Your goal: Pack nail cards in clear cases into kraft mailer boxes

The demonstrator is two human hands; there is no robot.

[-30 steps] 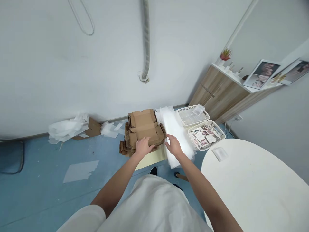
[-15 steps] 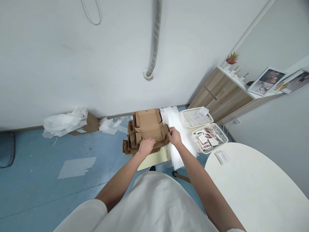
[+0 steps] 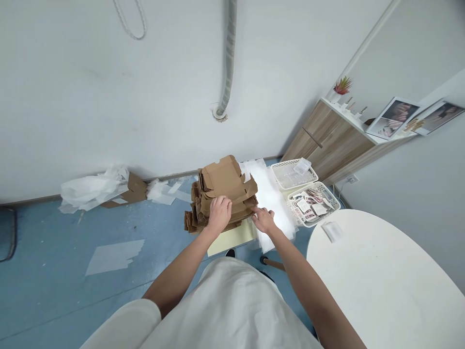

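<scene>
A stack of flat brown cardboard box blanks (image 3: pixel 198 213) lies in front of me. The top cardboard box (image 3: pixel 222 177) is tilted, its back edge turned, with side flaps standing up on the right. My left hand (image 3: pixel 220 213) curls its fingers over the front part of this box, thumb side hidden. At the stack's right side, my right hand (image 3: pixel 263 219) has its fingers apart, the index finger touching the cardboard edge. Beneath that hand lie white translucent sheets (image 3: pixel 271 189). A pale yellow board (image 3: pixel 232 239) shows under the stack.
Two white plastic baskets stand right of the sheets: one (image 3: pixel 272 169) with clear packs, one (image 3: pixel 337 207) with printed cards. A round white table (image 3: pixel 381 271) is at the right, a wooden cabinet (image 3: pixel 337 133) behind. Crumpled white wrapping (image 3: pixel 96 186) lies left by the wall.
The top cardboard box has shifted and turned, its back edge rising. My left hand has moved up onto it. My right hand has lowered slightly and its fingers have spread from the flap.
</scene>
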